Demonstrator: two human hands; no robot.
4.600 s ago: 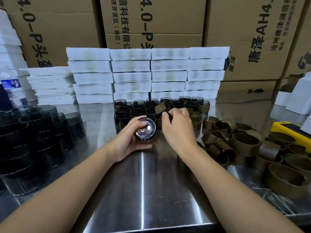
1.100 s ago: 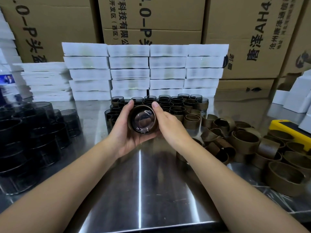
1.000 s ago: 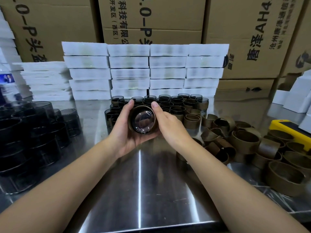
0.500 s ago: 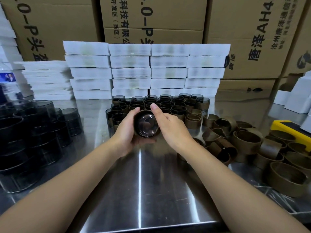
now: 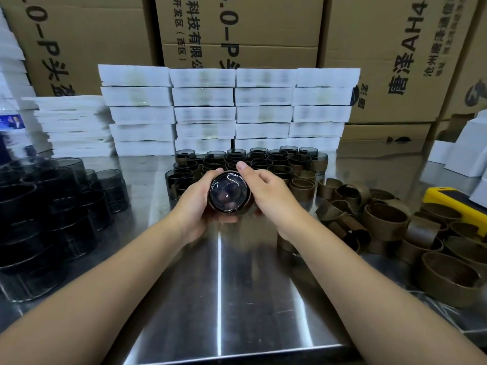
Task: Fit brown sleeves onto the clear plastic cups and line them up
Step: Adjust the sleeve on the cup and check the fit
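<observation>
Well left of the sleeved cup (image 5: 228,192), stacked bare cups (image 5: 52,206). Gripped from both sides by left hand (image 5: 196,204) and right hand (image 5: 268,196), above open steel table (image 5: 218,299) running to the near edge. Just behind, lined-up cups (image 5: 250,160); right, piled loose sleeves (image 5: 382,219).

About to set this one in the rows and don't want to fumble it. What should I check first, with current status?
1. Left-hand grip on the cup: ok, curled round it.
2. Right-hand grip on it: ok.
3. Brown sleeve round the cup: ok; fully seated, cannot tell.
4. Free slot in the lined-up cups: cannot tell, front row hidden.
5. Loose sleeves available for next cup: ok.
</observation>
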